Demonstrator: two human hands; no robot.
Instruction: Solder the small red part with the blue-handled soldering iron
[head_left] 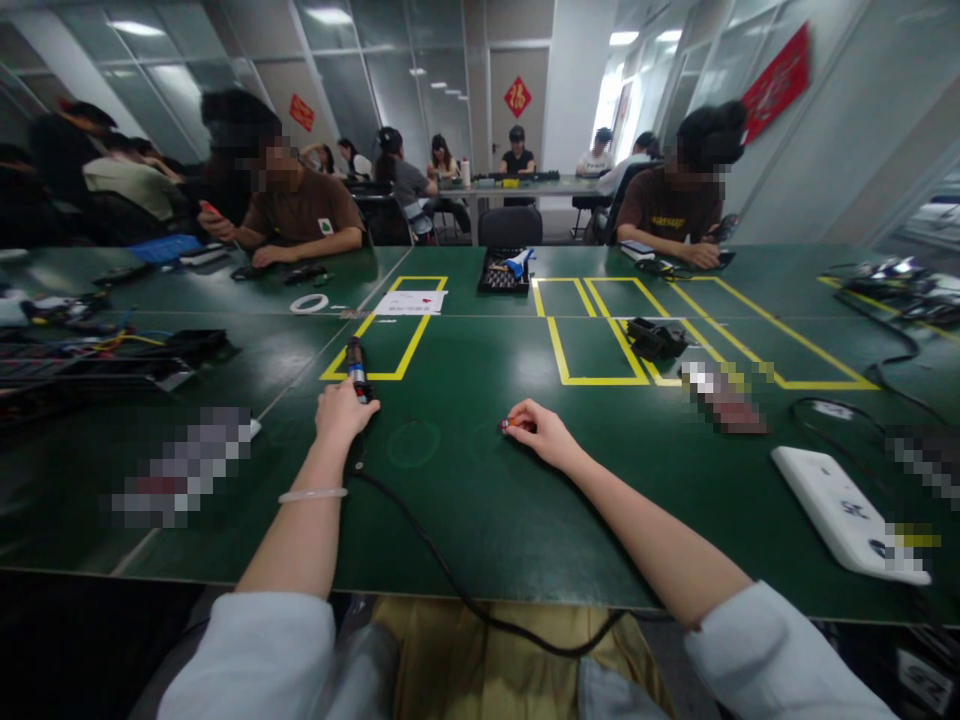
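My left hand is closed around the near end of a dark cylindrical tool with a blue and silver band, which points away from me by the yellow tape. What kind of tool it is, I cannot make out. My right hand pinches a small orange-red piece between thumb and fingertips, just over the green table. The fingers hide most of that piece. A black cable emerges beside my left wrist and curves down over the table's front edge.
Yellow tape outlines mark the table. Beyond stand a black tray, a paper sheet and a tape roll. A black part and a white power bank-like case lie right. Two people sit opposite.
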